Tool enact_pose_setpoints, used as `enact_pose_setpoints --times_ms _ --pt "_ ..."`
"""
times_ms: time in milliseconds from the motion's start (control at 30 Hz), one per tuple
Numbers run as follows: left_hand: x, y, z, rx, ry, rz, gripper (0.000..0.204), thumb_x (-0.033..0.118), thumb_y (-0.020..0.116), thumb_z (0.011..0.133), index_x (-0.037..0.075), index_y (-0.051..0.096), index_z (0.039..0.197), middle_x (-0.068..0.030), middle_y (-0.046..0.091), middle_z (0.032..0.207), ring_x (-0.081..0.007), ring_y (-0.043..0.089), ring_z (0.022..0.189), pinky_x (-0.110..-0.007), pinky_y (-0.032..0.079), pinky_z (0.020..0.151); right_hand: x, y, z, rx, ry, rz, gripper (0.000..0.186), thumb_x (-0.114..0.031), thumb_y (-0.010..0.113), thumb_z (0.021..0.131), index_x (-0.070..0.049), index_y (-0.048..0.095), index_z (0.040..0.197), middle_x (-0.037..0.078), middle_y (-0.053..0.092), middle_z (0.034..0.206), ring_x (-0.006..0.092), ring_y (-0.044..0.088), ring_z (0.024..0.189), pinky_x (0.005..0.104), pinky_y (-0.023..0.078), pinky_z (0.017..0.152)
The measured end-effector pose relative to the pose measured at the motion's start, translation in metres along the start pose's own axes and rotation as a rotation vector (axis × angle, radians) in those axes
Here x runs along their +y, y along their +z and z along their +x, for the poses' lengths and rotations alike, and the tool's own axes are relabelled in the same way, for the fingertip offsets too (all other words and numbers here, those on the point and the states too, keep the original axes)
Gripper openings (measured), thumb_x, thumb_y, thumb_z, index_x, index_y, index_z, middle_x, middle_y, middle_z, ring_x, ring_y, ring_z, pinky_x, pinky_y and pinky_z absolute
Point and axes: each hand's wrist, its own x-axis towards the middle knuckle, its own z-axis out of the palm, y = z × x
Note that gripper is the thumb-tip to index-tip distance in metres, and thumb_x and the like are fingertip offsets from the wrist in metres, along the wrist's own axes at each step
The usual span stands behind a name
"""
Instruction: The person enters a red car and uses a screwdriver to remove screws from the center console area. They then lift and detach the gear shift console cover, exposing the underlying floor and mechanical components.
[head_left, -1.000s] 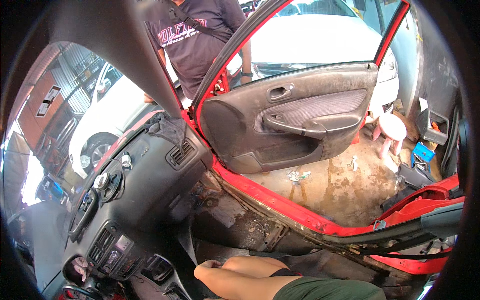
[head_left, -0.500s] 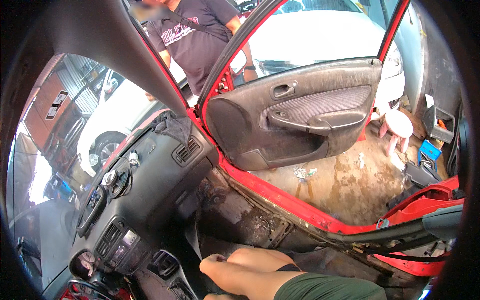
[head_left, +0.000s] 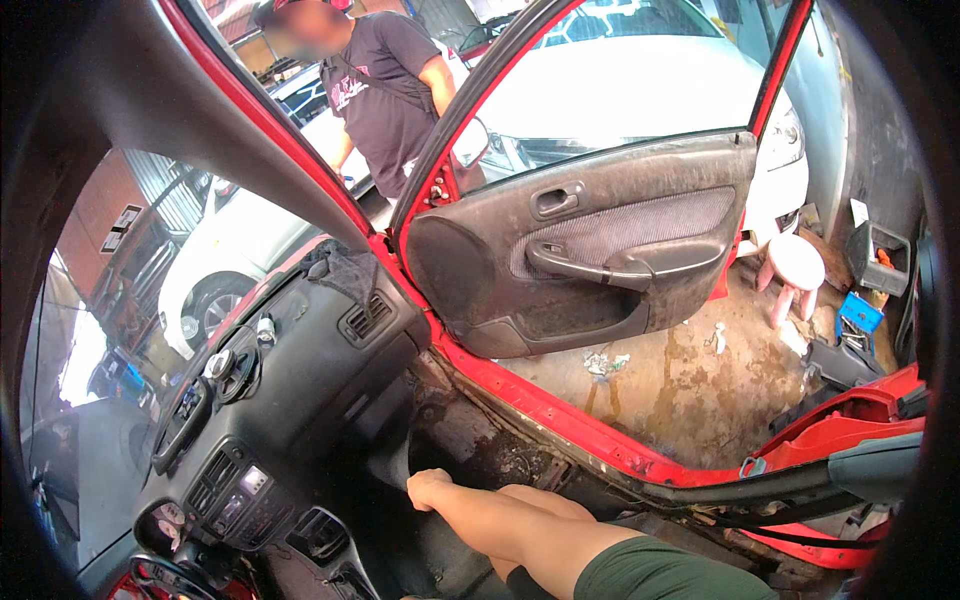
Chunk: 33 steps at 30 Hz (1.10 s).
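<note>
My right arm reaches in from the lower right, in a dark green sleeve. My right hand [head_left: 428, 489] is closed, low in the passenger footwell of a car. Its fingers meet the edge of a dark, flexible sheet that looks like floor carpet [head_left: 392, 462], raised beside the centre console. The fingertips are partly hidden. Behind the forearm shows another bare limb, probably my leg. Beyond the hand lies the exposed, dirty footwell floor [head_left: 455, 420]. My left hand cannot be made out in the picture.
The black dashboard [head_left: 315, 345] with a cloth [head_left: 345, 270] and loose parts is at left, above the centre console [head_left: 325, 540]. An open red door [head_left: 600, 250] stands beyond the sill [head_left: 560, 410]. Outside are a person [head_left: 385, 95], white cars, a pink-white stool [head_left: 795, 265] and a toolbox [head_left: 880, 255].
My right hand has shifted slightly up, with more of the forearm showing. The view has tilted a little. The person outside appears smaller and farther from the door.
</note>
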Motion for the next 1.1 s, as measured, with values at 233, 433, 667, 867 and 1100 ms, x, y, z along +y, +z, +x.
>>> enact_pose_setpoints --times_ms 233,433,667,867,1100 --pt "0.008 0.011 -0.007 0.02 -0.005 -0.051 0.062 0.059 0.063 0.095 0.001 0.077 0.11 -0.018 0.074 0.112 -0.029 0.067 0.105 -0.042 0.05 0.097 0.012 -0.017 -0.018 0.052 0.107 0.113 0.03 -0.008 0.07 0.087 -0.006 0.076 0.117 0.012 0.074 0.122 0.0315 0.071 0.114 0.0431 0.059 0.09" --pt "0.02 0.011 -0.013 0.034 -0.02 -0.086 0.062 0.059 0.062 0.095 0.001 0.076 0.113 -0.0188 0.074 0.114 -0.0295 0.067 0.106 -0.042 0.05 0.098 -0.005 -0.02 -0.042 0.043 0.051 0.073 0.031 -0.005 0.07 0.087 -0.005 0.075 0.117 0.013 0.073 0.125 0.0319 0.07 0.117 0.0432 0.059 0.093" --pt "0.017 -0.005 -0.012 0.086 0.033 -0.255 0.043 0.039 0.069 0.095 -0.002 0.077 0.105 -0.0133 0.074 0.095 -0.0235 0.065 0.085 -0.038 0.052 0.077 -0.031 -0.013 -0.028 0.064 -0.047 -0.005 0.034 -0.008 0.072 0.085 -0.005 0.074 0.119 0.016 0.073 0.124 0.0324 0.071 0.116 0.0436 0.058 0.095" --pt "0.084 -0.004 -0.067 0.142 -0.081 0.06 0.047 0.042 0.07 0.096 -0.004 0.077 0.103 -0.0151 0.075 0.092 -0.022 0.065 0.083 -0.038 0.052 0.077 0.033 -0.069 -0.012 0.476 0.467 -0.035 0.101 -0.024 0.073 0.091 -0.016 0.006 0.166 0.027 0.006 0.169 0.0562 0.035 0.143 0.0639 0.035 0.115" --pt "0.105 -0.007 -0.071 -0.109 0.144 0.117 0.05 0.05 0.074 0.09 0.0 0.075 0.09 -0.0066 0.068 0.068 -0.0194 0.061 0.063 -0.037 0.05 0.065 0.05 0.021 0.018 0.037 -0.252 -0.114 0.064 -0.036 0.069 0.094 -0.006 0.049 0.147 0.025 0.065 0.132 0.0378 0.062 0.125 0.0479 0.049 0.106"
